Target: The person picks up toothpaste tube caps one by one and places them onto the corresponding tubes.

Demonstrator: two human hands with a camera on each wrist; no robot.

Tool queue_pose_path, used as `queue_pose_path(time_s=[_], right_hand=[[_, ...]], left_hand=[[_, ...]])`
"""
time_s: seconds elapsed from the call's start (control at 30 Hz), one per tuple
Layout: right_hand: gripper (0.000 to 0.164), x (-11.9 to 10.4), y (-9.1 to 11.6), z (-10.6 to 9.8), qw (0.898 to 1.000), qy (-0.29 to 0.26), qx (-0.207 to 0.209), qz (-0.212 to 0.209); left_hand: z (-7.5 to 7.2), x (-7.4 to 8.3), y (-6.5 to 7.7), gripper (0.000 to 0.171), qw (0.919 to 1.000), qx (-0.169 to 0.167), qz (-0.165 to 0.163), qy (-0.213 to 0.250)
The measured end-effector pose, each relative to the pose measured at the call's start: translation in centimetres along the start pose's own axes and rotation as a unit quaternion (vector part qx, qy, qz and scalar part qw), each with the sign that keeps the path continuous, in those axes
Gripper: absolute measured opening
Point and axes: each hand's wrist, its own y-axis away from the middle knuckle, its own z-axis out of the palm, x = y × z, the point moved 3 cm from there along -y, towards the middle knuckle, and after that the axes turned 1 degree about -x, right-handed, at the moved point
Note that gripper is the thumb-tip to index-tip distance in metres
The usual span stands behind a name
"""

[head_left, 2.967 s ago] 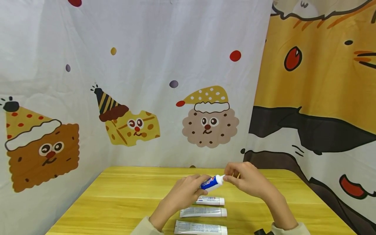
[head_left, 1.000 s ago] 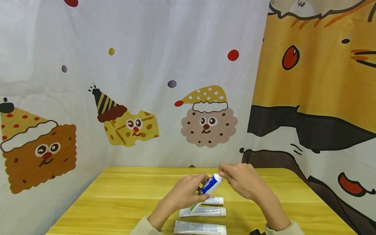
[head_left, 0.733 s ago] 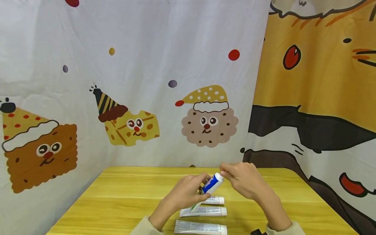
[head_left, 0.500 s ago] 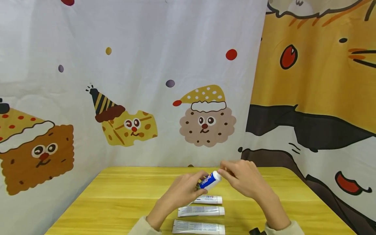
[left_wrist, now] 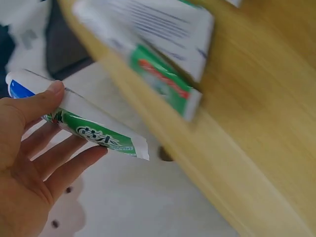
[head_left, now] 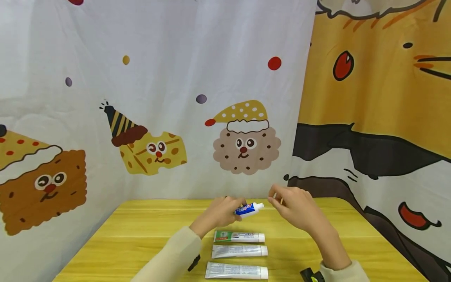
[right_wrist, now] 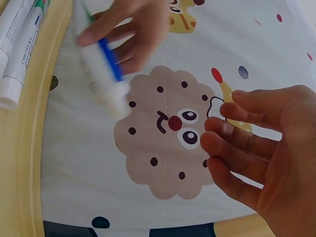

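Observation:
In the head view my left hand (head_left: pixel 219 211) grips a blue and white toothpaste tube (head_left: pixel 245 210) above the table, its narrower white tip facing right. The left wrist view shows thumb and fingers around this tube (left_wrist: pixel 94 129), green toward its flat end. My right hand (head_left: pixel 295 206) is raised just right of the tip, a gap between them. Its fingers curve loosely with nothing visible in them in the right wrist view, where the tube (right_wrist: pixel 101 66) is blurred. Nearer me lie three more tubes: a green and white one (head_left: pixel 240 237), a whitish one (head_left: pixel 239 251) and another whitish one (head_left: pixel 235 270).
The tubes lie in a column on the yellow wood-grain table (head_left: pixel 148 243), white caps to the right. A white cloth (head_left: pixel 169 78) with cartoon prints hangs behind the table's far edge. A black wrist device (head_left: pixel 311 275) shows at the right sleeve.
My right hand, which was at the tube's white end, has come away up and to the right. The left hand has moved the tube farther off, uncovering the green and white tube below.

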Motion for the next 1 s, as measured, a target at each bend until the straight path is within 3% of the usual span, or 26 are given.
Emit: queue_pose_path(time_s=[0.13, 0.33, 0.57, 0.7, 1.0], right_hand=[[0.007, 0.1, 0.0, 0.2, 1.000, -0.006, -0.023, 0.004], [0.009, 0.1, -0.1, 0.7, 0.999, -0.018, -0.041, 0.002], [0.009, -0.2, -0.2, 1.4, 0.998, -0.027, -0.061, -0.006], [0.009, -0.3, -0.1, 1.4, 0.998, -0.029, -0.059, -0.010], [0.009, -0.1, 0.0, 1.2, 0.998, -0.020, -0.065, -0.008]], left_hand=[[2.1, -0.4, -1.4, 0.040, 0.9985, -0.034, 0.006, -0.043], [4.1, -0.4, -2.5, 0.036, 0.9942, -0.045, 0.020, -0.095], [5.2, -0.3, -2.2, 0.041, 0.9946, -0.072, 0.001, -0.075], [5.2, -0.2, -1.9, 0.040, 0.9937, -0.090, -0.006, -0.068], [4.8, 0.1, -2.2, 0.030, 0.9949, -0.098, -0.023, -0.004]])
